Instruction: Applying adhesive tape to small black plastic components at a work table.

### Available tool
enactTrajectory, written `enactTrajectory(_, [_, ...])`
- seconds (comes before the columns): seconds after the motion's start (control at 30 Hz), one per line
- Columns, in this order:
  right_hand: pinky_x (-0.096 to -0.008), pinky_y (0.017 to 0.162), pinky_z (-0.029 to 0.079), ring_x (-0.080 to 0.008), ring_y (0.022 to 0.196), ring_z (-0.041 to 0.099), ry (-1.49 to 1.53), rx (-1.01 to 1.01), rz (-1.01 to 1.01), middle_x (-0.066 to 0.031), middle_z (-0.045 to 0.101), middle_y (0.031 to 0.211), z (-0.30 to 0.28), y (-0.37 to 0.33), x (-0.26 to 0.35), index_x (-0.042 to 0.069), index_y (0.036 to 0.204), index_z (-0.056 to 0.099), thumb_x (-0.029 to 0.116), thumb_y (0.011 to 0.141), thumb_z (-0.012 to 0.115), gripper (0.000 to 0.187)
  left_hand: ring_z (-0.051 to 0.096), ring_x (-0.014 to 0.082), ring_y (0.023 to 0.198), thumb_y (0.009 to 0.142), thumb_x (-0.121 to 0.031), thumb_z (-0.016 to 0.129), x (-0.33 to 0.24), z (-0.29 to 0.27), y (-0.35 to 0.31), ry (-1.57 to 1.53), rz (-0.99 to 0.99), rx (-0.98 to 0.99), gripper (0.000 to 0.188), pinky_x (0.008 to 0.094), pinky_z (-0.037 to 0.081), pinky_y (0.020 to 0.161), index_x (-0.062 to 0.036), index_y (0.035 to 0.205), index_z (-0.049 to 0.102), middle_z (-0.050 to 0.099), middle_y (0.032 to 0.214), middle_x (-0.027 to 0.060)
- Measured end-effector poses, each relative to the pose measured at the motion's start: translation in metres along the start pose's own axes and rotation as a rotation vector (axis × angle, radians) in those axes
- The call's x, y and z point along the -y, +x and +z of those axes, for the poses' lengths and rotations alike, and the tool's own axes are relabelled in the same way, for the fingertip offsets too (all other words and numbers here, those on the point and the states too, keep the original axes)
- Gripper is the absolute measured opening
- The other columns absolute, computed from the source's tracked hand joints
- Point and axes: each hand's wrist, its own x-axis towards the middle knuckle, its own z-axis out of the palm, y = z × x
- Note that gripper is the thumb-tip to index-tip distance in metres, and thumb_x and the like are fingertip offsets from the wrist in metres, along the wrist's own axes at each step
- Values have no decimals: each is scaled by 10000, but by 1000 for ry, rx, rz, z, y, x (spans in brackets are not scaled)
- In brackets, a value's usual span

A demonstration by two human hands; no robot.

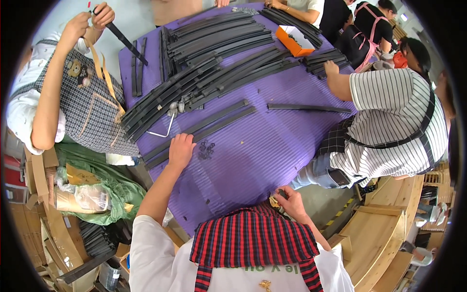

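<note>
On the purple corrugated tabletop (pixel 243 160) lie two long black strips (pixel 219 119), side by side and slanting up to the right. My left hand (pixel 181 150) rests on their lower left part, fingers lying across them. A little pile of small black rings or clips (pixel 206 150) is just right of that hand. My right hand (pixel 290 202) is down by the near table edge, beside my red-and-black striped apron (pixel 255 236). Its thumb and fingers pinch a small yellowish piece (pixel 275 200), whose kind I cannot make out.
Stacks of black strips (pixel 219 41) cover the far table, near an orange box (pixel 295 41). A bent white metal rod (pixel 168 127) lies left. A co-worker at left holds a black strip (pixel 119 36); another in stripes (pixel 389 102) works at right. Wooden crates (pixel 374 233) stand lower right.
</note>
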Motion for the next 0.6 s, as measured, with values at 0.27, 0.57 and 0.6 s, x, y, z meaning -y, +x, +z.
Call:
enactTrajectory(0.27, [-235, 439, 408, -72, 455, 501, -43, -1, 6, -35, 563, 586, -6, -12, 3, 18, 880, 588, 92, 761, 626, 145, 562, 321, 782, 809, -164, 567, -12, -26, 0, -219, -73, 100, 214, 401, 448, 697, -42, 984, 552, 578, 885, 126])
enactTrajectory(0.57, [-199, 500, 414, -44, 565, 495, 49, -244, -45, 3, 545, 673, -72, -32, 38, 12, 935, 571, 44, 783, 607, 160, 571, 292, 758, 770, -284, 632, -51, -46, -70, -661, -2, 174, 334, 369, 447, 659, -46, 999, 584, 605, 852, 122])
enactTrajectory(0.6, [-188, 504, 409, -39, 566, 489, 45, -271, -94, 10, 540, 685, -79, -38, 51, 17, 943, 569, 39, 793, 599, 155, 571, 292, 758, 770, -284, 632, -54, -39, -79, -668, -8, 192, 334, 369, 447, 659, -46, 999, 584, 605, 852, 122])
